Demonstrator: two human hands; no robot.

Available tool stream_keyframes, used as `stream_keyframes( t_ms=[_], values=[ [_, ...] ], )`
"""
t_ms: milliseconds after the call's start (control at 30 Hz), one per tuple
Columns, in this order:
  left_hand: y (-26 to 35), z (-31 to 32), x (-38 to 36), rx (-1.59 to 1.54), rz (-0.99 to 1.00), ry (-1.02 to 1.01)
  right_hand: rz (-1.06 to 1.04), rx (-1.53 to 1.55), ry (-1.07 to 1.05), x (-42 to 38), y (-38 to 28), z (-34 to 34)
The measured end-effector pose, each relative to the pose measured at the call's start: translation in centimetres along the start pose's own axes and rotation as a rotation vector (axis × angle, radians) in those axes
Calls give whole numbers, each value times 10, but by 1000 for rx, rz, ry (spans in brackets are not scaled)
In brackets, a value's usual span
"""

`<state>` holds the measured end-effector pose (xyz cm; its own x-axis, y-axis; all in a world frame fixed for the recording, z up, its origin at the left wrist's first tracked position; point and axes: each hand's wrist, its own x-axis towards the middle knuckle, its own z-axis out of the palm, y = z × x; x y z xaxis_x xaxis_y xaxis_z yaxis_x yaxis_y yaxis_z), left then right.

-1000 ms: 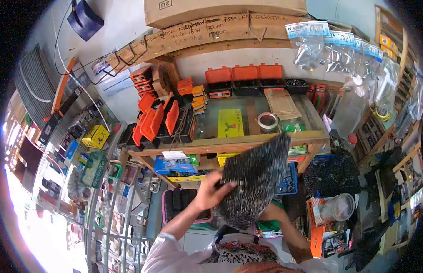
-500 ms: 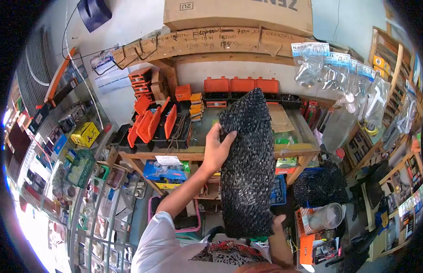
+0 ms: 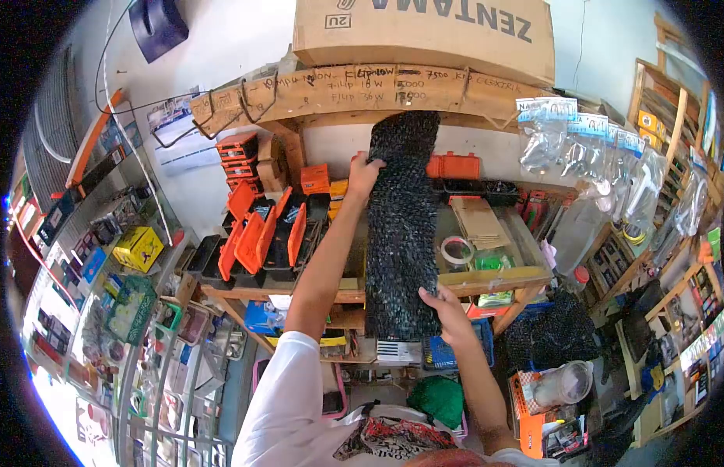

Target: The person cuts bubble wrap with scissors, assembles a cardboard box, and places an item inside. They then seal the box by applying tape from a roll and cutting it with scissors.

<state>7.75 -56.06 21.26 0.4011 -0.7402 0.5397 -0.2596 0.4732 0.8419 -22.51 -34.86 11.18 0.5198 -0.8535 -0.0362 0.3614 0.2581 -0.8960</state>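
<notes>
A long folded strip of black shade netting (image 3: pixel 402 233) hangs upright in front of me, above the front edge of the glass-topped counter. My left hand (image 3: pixel 363 177) grips its left edge near the top, thumb on the near face and fingers hidden behind. Lower down, my right hand (image 3: pixel 449 313) pinches the right edge close to the bottom, with its thumb on the front. Both arms are stretched out. The netting covers part of the counter and some of the orange-lidded boxes at the back.
Orange-lidded boxes (image 3: pixel 261 233) stand on the counter's left, with a tape roll (image 3: pixel 457 251) and brown cardboard sheets (image 3: pixel 480 222) on the right. More black netting (image 3: pixel 560 323) lies at lower right. Above, a wooden beam (image 3: pixel 346 92) carries a large carton (image 3: pixel 424 39). Glass shelves (image 3: pixel 156 358) line the left.
The netting has moved up and away from my body, with both hands still on it. My right hand has risen from near my waist to the counter's front edge.
</notes>
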Motion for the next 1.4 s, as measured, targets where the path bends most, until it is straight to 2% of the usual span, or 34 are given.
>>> stream_keyframes(
  t_ms=[33, 67, 133, 233, 333, 367, 433, 467, 533, 633, 733, 833, 867, 967, 1000, 1100, 1167, 1200, 1300, 1333, 1400],
  values=[
    [-11, -1, 4, 89, 34, 55, 51, 73, -14, 5, 2, 0],
    [-23, -5, 8, 168, -9, 66, 91, 47, 59, 6, 3, 0],
    [-41, -15, 10, 330, -97, 89, 82, 103, 28, 0, 4, 0],
    [-82, -26, 15, 435, -68, 19, 106, 156, 46, 6, 31, -18],
    [-118, -24, 13, 422, -98, 129, 65, 114, 113, 8, 29, -16],
    [-129, -24, 16, 524, -54, 127, 59, 101, 125, 9, 28, -16],
    [-130, -25, 14, 726, 35, 124, 50, 76, 147, 10, 28, -16],
    [-131, -24, 14, 790, -49, 77, 39, 101, 176, 11, 30, -16],
    [-77, -13, -8, 912, -224, -22, 22, 149, 239, 11, 35, -16],
    [-71, -2, -17, 1070, -95, -68, -27, 193, 188, 10, 41, -20],
    [-53, 11, -25, 1314, 150, -18, -13, 274, 194, 9, 45, -22],
    [-47, 14, -33, 1566, 664, -123, -17, 316, 205, 6, 41, -16],
    [-56, 21, -32, 1572, 719, -105, -18, 321, 201, 5, 43, -16],
    [-49, 24, -21, 1528, 750, -360, 15, 333, 156, 4, 56, -23],
    [-46, 24, -16, 1444, 778, -330, 18, 329, 155, 1, 55, -17],
    [-15, 29, 8, 1178, 180, -276, 12, 322, 144, 1, 67, -21],
    [-30, 25, 24, 886, 348, 106, -9, 307, 161, 0, 67, -16],
    [-31, 21, 31, 857, 208, 121, -20, 310, 166, 1, 67, -13],
    [-69, 13, 67, 677, 180, 102, -54, 325, 189, 4, 63, -4],
    [-73, 14, 68, 693, 67, 119, -62, 335, 202, 7, 59, 0],
    [-78, 15, 69, 706, -28, 115, -70, 367, 225, 13, 56, 5]
  ],
)
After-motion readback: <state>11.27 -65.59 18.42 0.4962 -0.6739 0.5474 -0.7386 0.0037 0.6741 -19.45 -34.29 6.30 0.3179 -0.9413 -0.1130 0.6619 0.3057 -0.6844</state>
